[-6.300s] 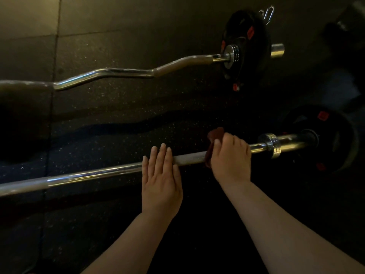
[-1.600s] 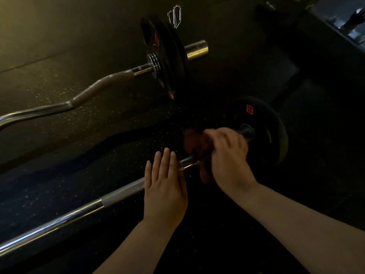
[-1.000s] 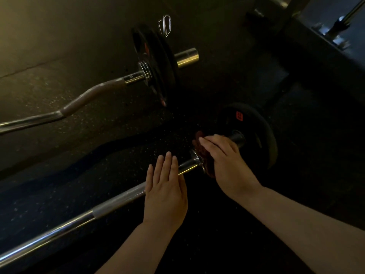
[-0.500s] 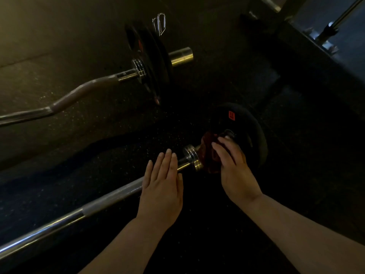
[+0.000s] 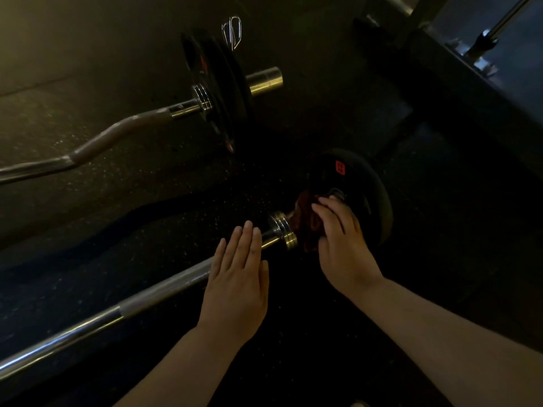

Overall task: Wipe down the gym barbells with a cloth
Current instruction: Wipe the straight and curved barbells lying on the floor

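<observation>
Dim view down onto a dark, speckled rubber floor (image 5: 88, 218). Across the lower left, a straight chrome barbell (image 5: 141, 304), slanting up toward the right to a ringed collar (image 5: 283, 230) and a black weight plate (image 5: 373, 201) with a small red label. Left hand (image 5: 238, 286) flat on top of the shaft just short of the collar, with fingers straight and together, not curled round anything. Right hand (image 5: 343, 248) clamped on a dark red cloth (image 5: 304, 227), pressing it around the sleeve between collar and plate, fingertips up against the plate's hub. Further back, well apart from all this, a bent curl bar (image 5: 111, 136) with black plates (image 5: 223, 92) near its chrome end, and a wire spring clip (image 5: 232, 32) just behind them. At upper right, part of a metal rack (image 5: 484, 45) — too dark for detail.
</observation>
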Available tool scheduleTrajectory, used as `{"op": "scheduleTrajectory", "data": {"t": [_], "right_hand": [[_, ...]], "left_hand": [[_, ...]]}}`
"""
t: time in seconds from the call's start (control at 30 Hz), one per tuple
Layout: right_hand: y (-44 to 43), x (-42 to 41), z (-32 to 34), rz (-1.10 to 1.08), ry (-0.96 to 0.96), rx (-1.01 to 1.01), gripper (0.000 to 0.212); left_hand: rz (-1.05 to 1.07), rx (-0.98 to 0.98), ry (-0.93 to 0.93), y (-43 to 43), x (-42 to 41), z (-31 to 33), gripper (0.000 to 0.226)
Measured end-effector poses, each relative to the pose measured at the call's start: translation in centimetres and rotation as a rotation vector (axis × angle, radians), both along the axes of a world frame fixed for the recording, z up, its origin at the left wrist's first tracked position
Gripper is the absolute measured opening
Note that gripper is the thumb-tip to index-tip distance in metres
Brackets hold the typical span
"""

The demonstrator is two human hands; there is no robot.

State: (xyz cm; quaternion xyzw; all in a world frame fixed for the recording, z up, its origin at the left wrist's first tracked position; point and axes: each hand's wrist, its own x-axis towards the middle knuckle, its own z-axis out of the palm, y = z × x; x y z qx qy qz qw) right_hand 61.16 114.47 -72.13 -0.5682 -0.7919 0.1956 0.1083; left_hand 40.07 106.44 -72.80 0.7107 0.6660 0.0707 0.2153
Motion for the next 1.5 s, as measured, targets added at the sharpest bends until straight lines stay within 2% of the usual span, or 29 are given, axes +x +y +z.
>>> {"op": "scheduleTrajectory", "data": {"t": [0.07, 0.2, 0.33, 0.43, 0.5, 0.57, 0.7, 0.87, 1.07, 1.17, 1.27, 1.43, 1.5], "right_hand": [[1.8, -1.1, 1.4, -0.033, 0.090, -0.088, 0.048], [4.1, -3.7, 3.6, -0.052, 0.215, -0.142, 0.047], [1.9, -3.0, 3.8, 0.171, 0.168, -0.212, 0.049], [4.7, -1.7, 4.3, 0.037, 0.175, -0.306, 0.041], [5.9, -2.5, 4.3, -0.072, 0.133, -0.287, 0.040], [5.0, -4.6, 4.2, -0.079, 0.142, -0.258, 0.044], [0.9, -4.4, 3.2, 0.103, 0.158, -0.166, 0.052], [0.1, -0.2, 1.4, 0.154, 0.065, -0.096, 0.054], [6.2, -2.6, 3.8, -0.108, 0.193, -0.252, 0.039], [3.5, -2.2, 3.0, -0.073, 0.216, -0.187, 0.043], [0.2, -0.9, 2.3, 0.039, 0.156, -0.127, 0.050], [5.7, -2.6, 3.5, -0.062, 0.144, -0.256, 0.038], [6.3, -3.2, 3.4, -0.078, 0.139, -0.240, 0.040]], "left_hand": [[-0.004, 0.003, -0.001, -0.2, 0.1, 0.0, 0.065], [0.034, -0.021, -0.028, -0.1, 0.5, 0.6, 0.069], [0.026, -0.059, -0.035, -0.2, -0.4, 0.9, 0.074], [0.058, -0.045, -0.063, -0.7, -1.2, 0.7, 0.072], [0.060, -0.043, -0.041, -1.1, -1.5, 0.6, 0.069], [0.072, -0.049, -0.019, -1.1, -1.5, 0.5, 0.068], [0.078, -0.054, -0.021, -0.8, -1.4, 0.3, 0.070], [0.056, -0.050, -0.023, -1.0, -1.5, 0.5, 0.072], [0.086, -0.021, -0.053, -1.6, -1.4, 0.4, 0.068], [0.106, -0.024, -0.069, -1.7, -1.2, 0.4, 0.070], [0.111, -0.009, -0.073, -1.9, -1.0, 0.2, 0.069], [0.096, -0.011, -0.087, -2.1, -1.2, 0.3, 0.068], [0.116, -0.008, -0.090, -2.0, -1.2, 0.3, 0.068]]}}
